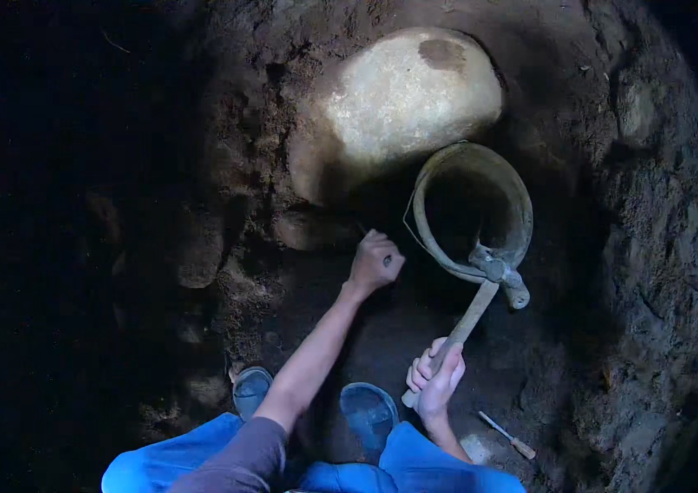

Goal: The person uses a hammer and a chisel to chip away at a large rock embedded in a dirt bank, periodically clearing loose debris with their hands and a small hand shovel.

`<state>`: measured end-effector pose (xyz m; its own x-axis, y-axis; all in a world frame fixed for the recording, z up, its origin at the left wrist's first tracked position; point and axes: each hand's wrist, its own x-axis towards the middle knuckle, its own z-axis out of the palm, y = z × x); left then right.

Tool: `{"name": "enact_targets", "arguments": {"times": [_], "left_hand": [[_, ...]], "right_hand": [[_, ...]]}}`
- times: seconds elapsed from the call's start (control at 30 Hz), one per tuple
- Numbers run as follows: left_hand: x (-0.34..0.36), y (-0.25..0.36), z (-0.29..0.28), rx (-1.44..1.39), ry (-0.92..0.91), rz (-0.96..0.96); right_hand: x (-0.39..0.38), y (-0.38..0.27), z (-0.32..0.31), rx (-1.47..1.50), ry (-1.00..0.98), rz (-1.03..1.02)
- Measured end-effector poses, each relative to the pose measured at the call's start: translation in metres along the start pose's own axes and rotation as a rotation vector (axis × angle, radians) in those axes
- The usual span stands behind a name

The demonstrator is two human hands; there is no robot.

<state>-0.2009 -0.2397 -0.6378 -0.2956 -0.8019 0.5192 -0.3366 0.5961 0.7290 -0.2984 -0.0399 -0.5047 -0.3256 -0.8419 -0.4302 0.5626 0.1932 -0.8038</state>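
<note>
Head view looks straight down into a dark earthen pit (636, 246) with rough soil walls curving close on every side. A large pale boulder (398, 99) sits bedded in the far wall. The left hand (375, 261) is closed into a fist round a thin dark tool, likely a chisel, though most of it is hidden; its tip points toward the soil just under the boulder. The right hand (437, 376) is wrapped tight round the lower end of a wooden-handled hammer (480, 300), whose head rests against the rim of a worn metal basin (472, 209) standing just beside the boulder. A small wooden-handled tool (506, 435) lies on the floor near the right knee. 2 blue shoes (369, 411) stand close together below.

Judged from this, a short, controlled stroke suits best: the basin crowds the right side, the walls leave little swing room, and the left fist sits near the striking line.
</note>
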Motion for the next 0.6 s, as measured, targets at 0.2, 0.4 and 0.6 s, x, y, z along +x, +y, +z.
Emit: {"name": "enact_targets", "arguments": {"times": [0.2, 0.4, 0.6], "left_hand": [[-0.003, -0.003, 0.003, 0.016, 0.038, -0.137], [-0.009, 0.018, 0.002, -0.128, 0.108, -0.304], [-0.017, 0.026, 0.018, -0.086, 0.148, -0.064]], "right_hand": [[0.001, 0.002, -0.002, 0.009, -0.01, 0.01], [0.001, -0.003, -0.005, 0.013, 0.005, -0.004], [0.001, -0.002, -0.002, -0.046, 0.026, -0.002]]}}
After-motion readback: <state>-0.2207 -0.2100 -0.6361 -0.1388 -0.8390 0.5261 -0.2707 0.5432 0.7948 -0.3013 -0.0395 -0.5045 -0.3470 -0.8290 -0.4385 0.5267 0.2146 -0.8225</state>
